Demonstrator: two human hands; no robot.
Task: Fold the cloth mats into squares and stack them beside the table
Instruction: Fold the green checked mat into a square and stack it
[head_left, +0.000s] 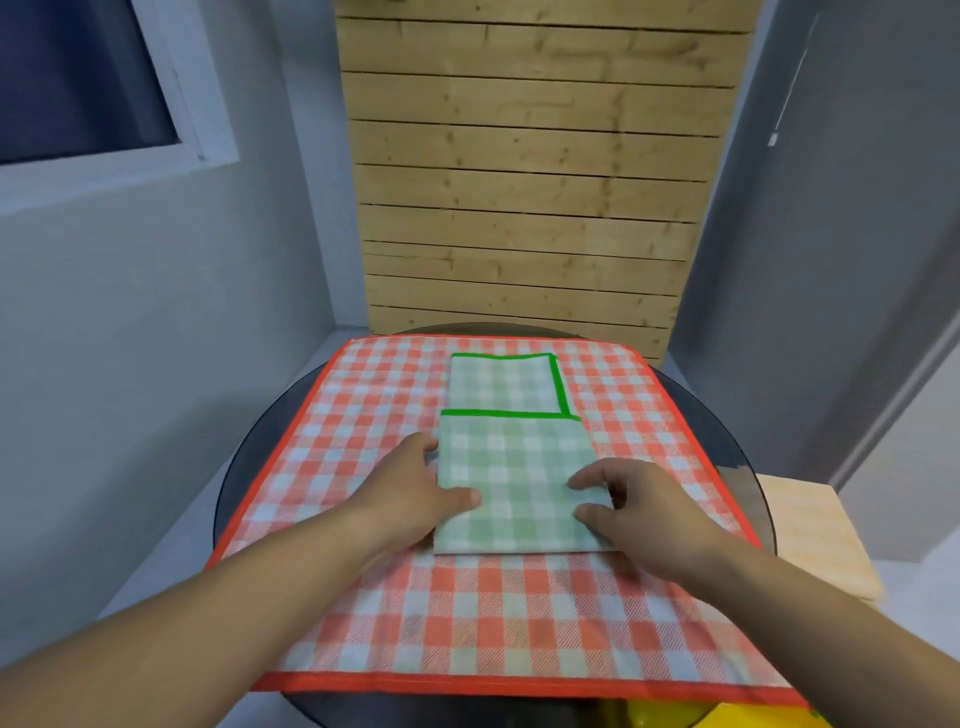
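Note:
A green checked cloth mat (511, 462) with a bright green border lies partly folded on top of a spread orange checked mat (467, 613). Its near flap is folded forward, leaving a strip of the lower layer showing at the far end. My left hand (415, 488) rests on the flap's left edge, thumb on top of the cloth. My right hand (623, 501) sits at the flap's right edge, fingers curled over it and pinching the cloth. The orange mat covers most of a round dark glass table (234, 493).
A folded pale orange checked mat (810, 530) lies on a low surface to the right of the table. A wooden slat panel (530, 182) stands behind the table. Grey walls close in on both sides. Something yellow (727, 717) shows below the table's near edge.

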